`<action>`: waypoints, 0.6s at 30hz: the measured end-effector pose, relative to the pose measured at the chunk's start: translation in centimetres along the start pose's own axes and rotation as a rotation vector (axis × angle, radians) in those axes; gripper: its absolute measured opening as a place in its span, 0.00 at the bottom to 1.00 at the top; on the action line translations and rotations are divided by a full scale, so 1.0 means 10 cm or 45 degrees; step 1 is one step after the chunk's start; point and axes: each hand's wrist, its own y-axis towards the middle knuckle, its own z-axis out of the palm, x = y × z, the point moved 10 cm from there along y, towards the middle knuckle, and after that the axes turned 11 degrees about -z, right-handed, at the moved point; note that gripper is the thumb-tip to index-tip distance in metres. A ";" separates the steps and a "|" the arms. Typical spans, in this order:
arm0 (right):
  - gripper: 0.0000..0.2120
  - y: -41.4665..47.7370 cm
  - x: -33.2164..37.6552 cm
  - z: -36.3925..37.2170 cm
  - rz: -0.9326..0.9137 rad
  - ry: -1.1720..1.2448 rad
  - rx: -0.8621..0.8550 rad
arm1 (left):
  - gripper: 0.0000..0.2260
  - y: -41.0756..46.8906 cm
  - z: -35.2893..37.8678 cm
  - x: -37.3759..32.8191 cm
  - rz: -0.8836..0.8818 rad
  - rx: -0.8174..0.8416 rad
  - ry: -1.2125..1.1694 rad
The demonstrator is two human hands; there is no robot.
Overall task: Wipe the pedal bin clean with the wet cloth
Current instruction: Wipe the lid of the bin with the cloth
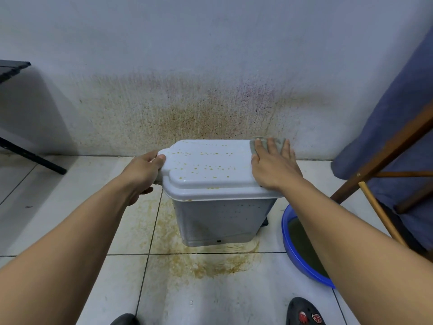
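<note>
The pedal bin [218, 216] stood on the tiled floor [112, 231], close against the stained wall [210, 109], with its lid [210, 181] down. My left grip [143, 171] was curled round the left end of the lid, thumb on top and fingers under the rim, bracing the bin. My right grip [274, 167] grasped nothing: it lay flat with straight fingers, pressing the cloth [278, 143] onto the far right corner of the lid. Yellow-brown spots [199, 160] covered most of the lid top between the two grips. The front of the bin also looked speckled, so I judged the wiping barely begun. Several risks were noted. The cloth was only pinned under a flat palm at the far edge, so a stroke in the wrong direction could push it off behind the bin. Downward pressure on one corner could rock or slide the bin if the left grip slackened. The blue basin [287, 233] of murky water sat just beside the bin on the right and could be knocked. A single broad pass might smear the spots across the lid rather than lift them. Rinsing in water that dark could put the dirt back. Brown staining [210, 263] marked the floor around the base; I could not tell whether it was wet.
</note>
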 end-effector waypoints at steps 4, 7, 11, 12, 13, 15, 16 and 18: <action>0.28 -0.02 0.38 0.02 -0.262 -0.037 0.041 | 0.12 0.05 0.00 -0.01 0.034 -0.041 -0.006; 0.27 -0.11 0.47 0.05 -0.378 -0.022 0.005 | 0.12 0.09 -0.02 0.01 0.034 -0.082 -0.019; 0.29 0.05 -0.04 0.06 -0.108 0.080 -0.038 | 0.14 0.16 -0.04 0.07 0.006 -0.095 -0.073; 0.31 0.10 -0.18 0.09 -0.031 0.149 -0.016 | 0.14 0.16 -0.04 0.07 0.011 -0.085 -0.077; 0.32 0.14 -0.31 0.10 0.039 0.243 -0.004 | 0.14 0.17 -0.03 0.07 0.015 -0.071 -0.082; 0.30 0.17 -0.43 0.04 0.141 0.531 -0.043 | 0.13 0.17 -0.03 0.04 0.032 -0.051 -0.090; 0.28 0.14 -0.45 0.03 0.177 0.685 -0.072 | 0.12 0.18 -0.04 0.05 0.032 -0.056 -0.076; 0.25 0.07 -0.47 -0.01 0.218 0.868 -0.141 | 0.13 0.16 -0.05 0.02 0.045 -0.068 -0.025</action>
